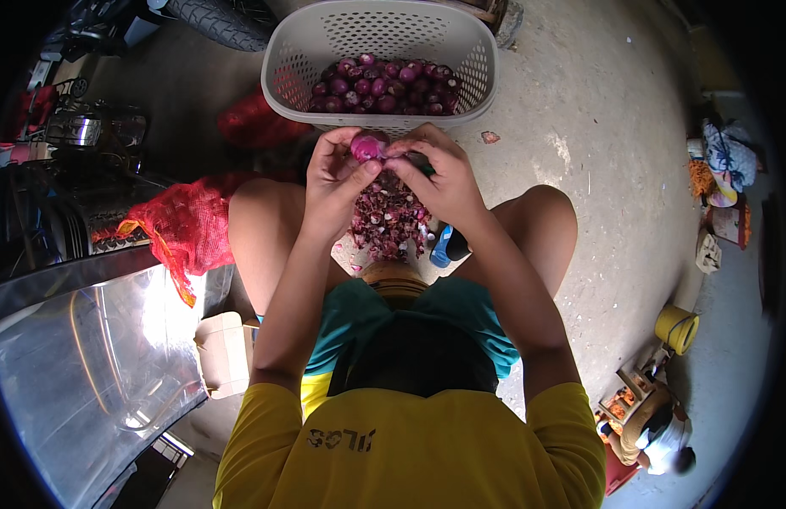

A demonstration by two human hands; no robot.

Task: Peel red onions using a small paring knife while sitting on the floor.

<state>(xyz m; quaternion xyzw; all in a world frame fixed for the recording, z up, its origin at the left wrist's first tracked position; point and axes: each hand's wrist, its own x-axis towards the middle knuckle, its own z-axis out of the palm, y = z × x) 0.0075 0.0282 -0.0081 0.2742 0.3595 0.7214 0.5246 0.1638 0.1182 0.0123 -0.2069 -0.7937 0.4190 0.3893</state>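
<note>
A red onion, glossy and purple-pink, is held up between my hands just in front of the basket. My left hand grips it from the side, thumb underneath and fingers curled behind. With thumb and forefinger, my right hand pinches a bit of skin at the onion's right end. Something dark green shows under the right palm, too hidden to name. Many red onions lie in the beige perforated plastic basket beyond my hands. Below them, loose onion skins are heaped on the floor between my legs.
A red mesh sack lies by my left knee, near a clear plastic-covered frame and a cardboard piece. A tyre stands beyond the basket's left. At right are a yellow bucket and another person bent over a crate.
</note>
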